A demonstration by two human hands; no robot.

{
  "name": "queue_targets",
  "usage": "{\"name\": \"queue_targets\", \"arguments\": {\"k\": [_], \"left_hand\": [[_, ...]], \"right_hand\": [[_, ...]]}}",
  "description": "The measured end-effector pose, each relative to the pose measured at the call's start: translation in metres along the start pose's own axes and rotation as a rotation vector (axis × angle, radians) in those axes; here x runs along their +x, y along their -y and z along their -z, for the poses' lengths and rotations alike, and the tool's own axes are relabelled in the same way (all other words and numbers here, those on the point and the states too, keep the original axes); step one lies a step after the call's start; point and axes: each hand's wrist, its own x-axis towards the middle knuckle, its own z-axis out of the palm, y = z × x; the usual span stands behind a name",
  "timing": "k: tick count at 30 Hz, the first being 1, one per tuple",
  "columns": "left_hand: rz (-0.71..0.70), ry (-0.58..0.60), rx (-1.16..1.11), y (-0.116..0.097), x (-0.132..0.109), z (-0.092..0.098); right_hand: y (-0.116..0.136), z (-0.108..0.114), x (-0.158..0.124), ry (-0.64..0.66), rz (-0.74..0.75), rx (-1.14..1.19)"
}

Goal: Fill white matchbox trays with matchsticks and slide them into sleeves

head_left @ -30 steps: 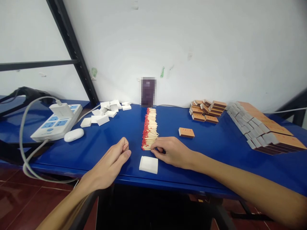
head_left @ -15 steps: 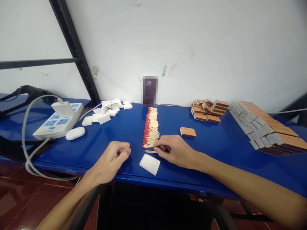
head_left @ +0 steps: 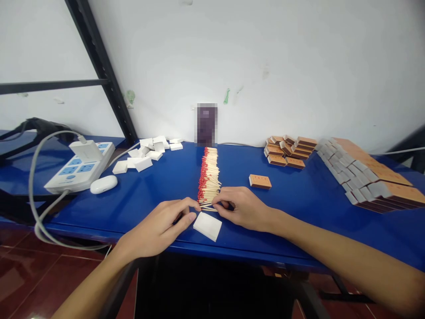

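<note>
Pinching matchsticks (head_left: 209,201) at the row's end, the right hand (head_left: 241,207) nearly meets the left hand (head_left: 164,223), its grip unclear; white tray (head_left: 207,226) between them.

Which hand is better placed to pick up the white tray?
Probably left: the left hand lies right beside the tray, thumb almost touching its edge, while the right hand is pinching matches at the row's near end.

You can read nothing here: the print on the lone orange matchbox (head_left: 260,181) and the power strip (head_left: 79,167) is too blurred.
</note>
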Motion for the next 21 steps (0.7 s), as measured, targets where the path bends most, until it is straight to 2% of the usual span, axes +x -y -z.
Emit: {"name": "queue_targets", "arguments": {"k": [3, 6, 8, 14, 21], "left_hand": [[-0.006, 0.018, -0.054, 0.006, -0.003, 0.005], [-0.084, 0.104, -0.079, 0.012, -0.008, 0.014], [-0.113, 0.117, -0.046, 0.015, -0.011, 0.019], [-0.217, 0.119, 0.084, 0.014, -0.012, 0.023], [-0.418, 0.030, 0.165, 0.017, -0.004, 0.017]], "right_hand": [[0.000, 0.000, 0.000, -0.012, -0.008, 0.001], [0.001, -0.001, 0.000, -0.013, 0.009, -0.008], [0.001, -0.001, -0.001, -0.011, 0.019, -0.004], [0.002, -0.001, -0.003, -0.034, 0.016, 0.018], [0.003, 0.001, -0.004, -0.026, 0.018, 0.016]]}}
